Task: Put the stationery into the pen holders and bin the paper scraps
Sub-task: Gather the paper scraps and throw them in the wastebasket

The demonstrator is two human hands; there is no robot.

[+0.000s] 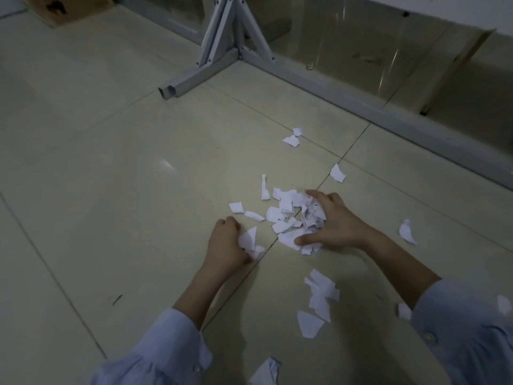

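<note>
A grey frame (194, 77) is set on the tiled floor (111, 162) beyond the scraps (280, 213); clear panels (361, 45) are seen behind it, and a box (69, 6) is cut off at top left. The light is dim. A few scraps are gripped in the curled left hand (226, 243); a crumpled bunch is clasped by the right hand (336, 220) — thumb and fingers curled round it. Others are scattered nearby — one is cut off at the bottom edge.

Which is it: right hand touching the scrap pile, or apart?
Touching. Head view: right hand curls over the scrap pile, thumb and fingers on paper.
</note>
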